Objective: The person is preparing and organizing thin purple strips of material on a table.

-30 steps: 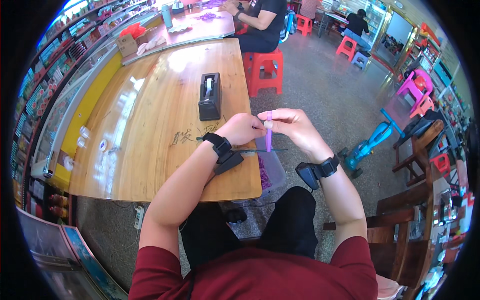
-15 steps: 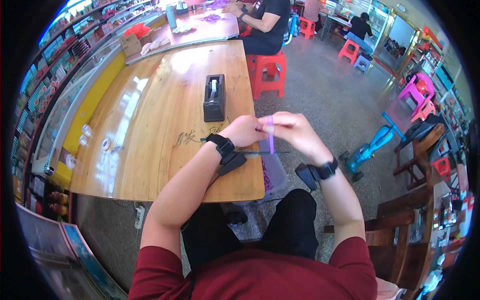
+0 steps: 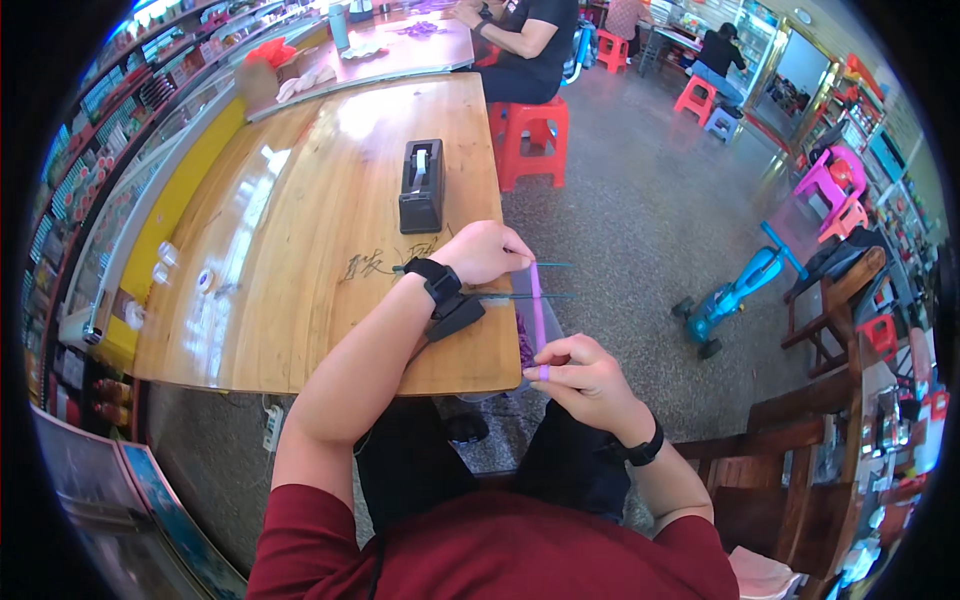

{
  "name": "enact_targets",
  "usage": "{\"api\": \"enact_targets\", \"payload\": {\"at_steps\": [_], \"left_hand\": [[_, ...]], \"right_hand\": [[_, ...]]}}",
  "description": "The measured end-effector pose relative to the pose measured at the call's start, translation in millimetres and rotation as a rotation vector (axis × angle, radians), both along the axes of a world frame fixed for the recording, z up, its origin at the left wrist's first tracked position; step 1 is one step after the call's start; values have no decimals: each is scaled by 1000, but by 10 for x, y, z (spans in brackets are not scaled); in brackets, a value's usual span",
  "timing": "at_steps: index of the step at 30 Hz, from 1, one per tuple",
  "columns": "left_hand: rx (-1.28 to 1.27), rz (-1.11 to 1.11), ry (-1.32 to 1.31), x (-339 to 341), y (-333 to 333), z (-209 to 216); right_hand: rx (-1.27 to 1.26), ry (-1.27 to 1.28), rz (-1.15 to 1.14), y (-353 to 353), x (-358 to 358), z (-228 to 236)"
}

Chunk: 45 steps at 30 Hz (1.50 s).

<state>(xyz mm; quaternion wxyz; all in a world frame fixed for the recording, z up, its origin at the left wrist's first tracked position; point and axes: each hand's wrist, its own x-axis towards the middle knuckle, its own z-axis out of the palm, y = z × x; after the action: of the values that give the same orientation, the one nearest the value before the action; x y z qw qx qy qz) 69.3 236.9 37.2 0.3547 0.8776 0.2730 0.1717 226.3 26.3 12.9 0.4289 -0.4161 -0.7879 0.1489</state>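
Note:
A purple ribbon (image 3: 538,318) runs taut between my two hands, just past the right edge of the wooden table (image 3: 300,200). My left hand (image 3: 485,252) is closed at the table edge, pinching the ribbon's far end. Nearer to me, my right hand (image 3: 590,382) pinches the lower part between thumb and fingers. Two thin dark rods (image 3: 552,296) stick out sideways past the table edge, and the ribbon crosses them. Below the edge, a clear plastic container (image 3: 555,322) holds purple pieces and is partly hidden by the table and ribbon.
A black tape dispenser (image 3: 423,188) stands on the table beyond my left hand. Small white rolls (image 3: 206,281) lie at the left. Someone sits on a red stool (image 3: 530,145) at the far end. A blue scooter (image 3: 740,290) stands on the floor to the right.
My right hand has moved from beside my left hand down toward me, and the ribbon now stretches long between them. My left hand stays near the table edge.

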Motion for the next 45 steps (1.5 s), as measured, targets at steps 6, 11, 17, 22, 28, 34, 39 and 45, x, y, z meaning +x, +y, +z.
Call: {"api": "enact_targets", "payload": {"at_steps": [6, 11, 17, 22, 28, 34, 39, 45], "left_hand": [[-6, 15, 1, -18, 3, -12], [-13, 19, 18, -11, -63, 18], [-108, 47, 78, 25, -158, 85], [-7, -23, 23, 11, -4, -62], [-49, 0, 73, -9, 191, -74], [-86, 22, 147, 7, 161, -10], [24, -19, 53, 108, -23, -97], [-18, 18, 28, 60, -57, -67]], "right_hand": [[5, 48, -28, -37, -46, -2], [49, 26, -47, -61, -77, -23], [93, 53, -64, -101, -89, -224], [121, 196, -77, -33, -146, -401], [112, 302, -188, -101, -205, -352], [123, 283, -254, -104, -199, -284], [131, 145, -248, -195, -175, -291], [65, 96, -209, -164, -225, -131]]}}
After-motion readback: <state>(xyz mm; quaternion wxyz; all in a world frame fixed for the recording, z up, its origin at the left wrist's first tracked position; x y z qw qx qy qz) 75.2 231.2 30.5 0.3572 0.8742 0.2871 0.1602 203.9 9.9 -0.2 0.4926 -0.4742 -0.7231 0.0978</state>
